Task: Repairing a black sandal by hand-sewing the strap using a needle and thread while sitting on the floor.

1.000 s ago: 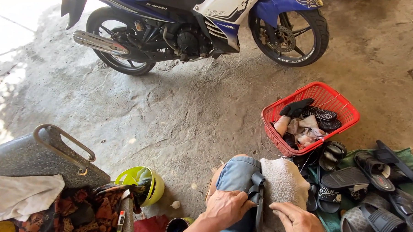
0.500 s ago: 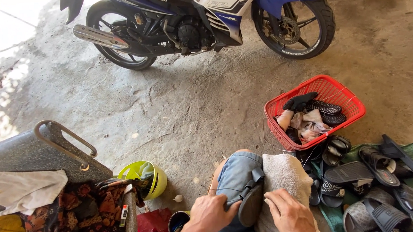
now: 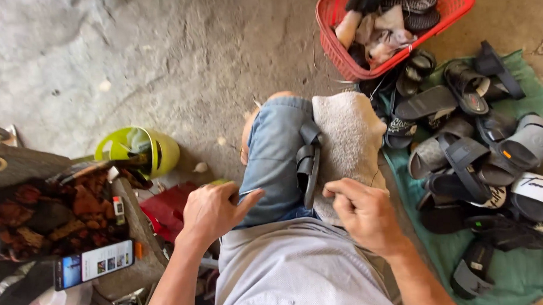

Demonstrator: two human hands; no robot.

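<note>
A dark sandal (image 3: 308,163) stands on edge between my knees, wedged between my denim-clad left leg (image 3: 276,152) and a beige towel (image 3: 347,142) draped over my right leg. My left hand (image 3: 212,210) rests on the left thigh with fingers spread, pointing toward the sandal but apart from it. My right hand (image 3: 362,212) sits at the near edge of the towel with fingers curled onto the cloth, close to the sandal's heel end. A thin thread seems to run from the right hand, too fine to be sure.
A pile of dark and grey sandals (image 3: 476,157) lies on a green cloth (image 3: 516,270) at right. A red basket (image 3: 393,22) of footwear stands beyond. At left are a yellow-green helmet (image 3: 140,151), patterned fabric (image 3: 51,214), a phone (image 3: 95,264) and a red item (image 3: 165,207).
The camera has tilted down and closer, so the motorbike has left the view. My left hand has come off the sandal and now lies on my thigh; the right hand has stayed at the towel.
</note>
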